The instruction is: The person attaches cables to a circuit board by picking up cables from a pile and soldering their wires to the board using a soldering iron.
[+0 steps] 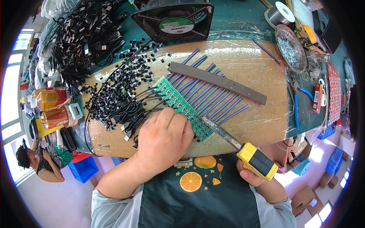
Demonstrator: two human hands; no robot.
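Both hands work at the near edge of the surface [243, 68], a board wrapped in clear film. What could go wrong, as I judge it: the hot tip sits just beside the left fingers, so a small slip of either hand could burn them or scorch the film, and a wire lifting under the palm could leave a bad joint.

Curled loosely and lying palm down, the left hand [163, 138] presses the near end of the green circuit strip [178, 102] with its fingers [175, 121], pinning it flat; it grips nothing that I can see. Closed in a fist, the right hand [255, 181] holds the yellow handle of the soldering iron [235, 142], whose tip reaches the strip right at the left fingertips.

Beyond the left fingers, purple and blue wires [216, 97] fan away from the strip under a grey flat bar [216, 81]. Left of that hand lie black leads and a heap of small black components [121, 83]. Farther off stand a black fan [175, 19] and, beyond the right hand, a solder spool [280, 13].
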